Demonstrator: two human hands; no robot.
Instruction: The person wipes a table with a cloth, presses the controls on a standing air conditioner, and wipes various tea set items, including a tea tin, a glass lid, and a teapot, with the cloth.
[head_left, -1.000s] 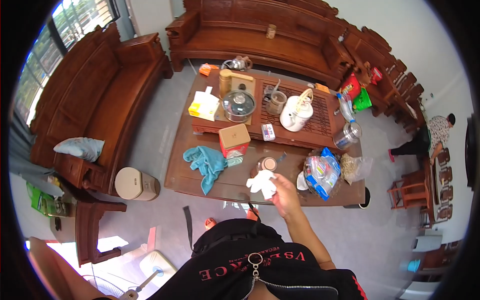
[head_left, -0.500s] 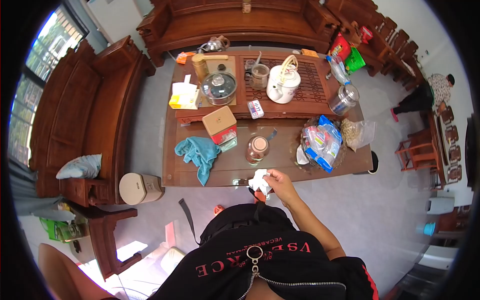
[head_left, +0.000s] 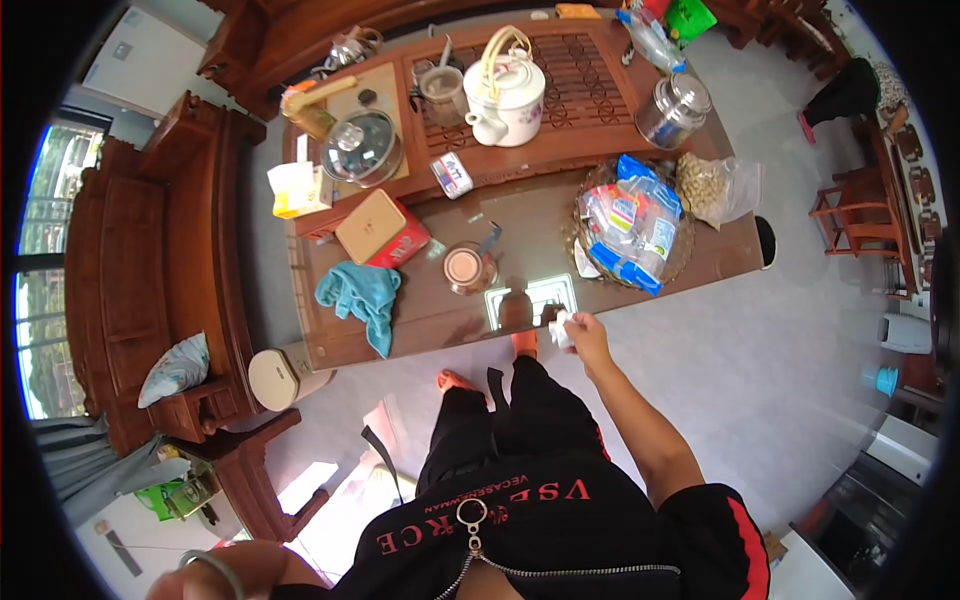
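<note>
My right hand point(head_left: 588, 338) is closed on a crumpled white tissue point(head_left: 562, 330), just off the front edge of the wooden table point(head_left: 440, 335). At the bottom left, my left hand point(head_left: 178, 582) shows only in part beyond a bracelet point(head_left: 218, 568), and its fingers cannot be made out. On the table's lower part stand a jar with a pinkish lid point(head_left: 463, 266), a teal cloth point(head_left: 362, 298), a red tin with a tan lid point(head_left: 378, 228) and a basket point(head_left: 688, 255) of packaged items point(head_left: 635, 220).
A white kettle point(head_left: 512, 105), a glass-lidded pot point(head_left: 362, 148), a metal-lidded jar point(head_left: 675, 110) and a small box point(head_left: 451, 175) stand farther back. A bin point(head_left: 285, 378) is left of the table. Wooden benches stand beyond, and another person point(head_left: 850, 95) is at the far right.
My right hand has moved back from beside the jar to past the table's front edge, still with the tissue. The view has turned and tilted down; my left hand has come partly into view.
</note>
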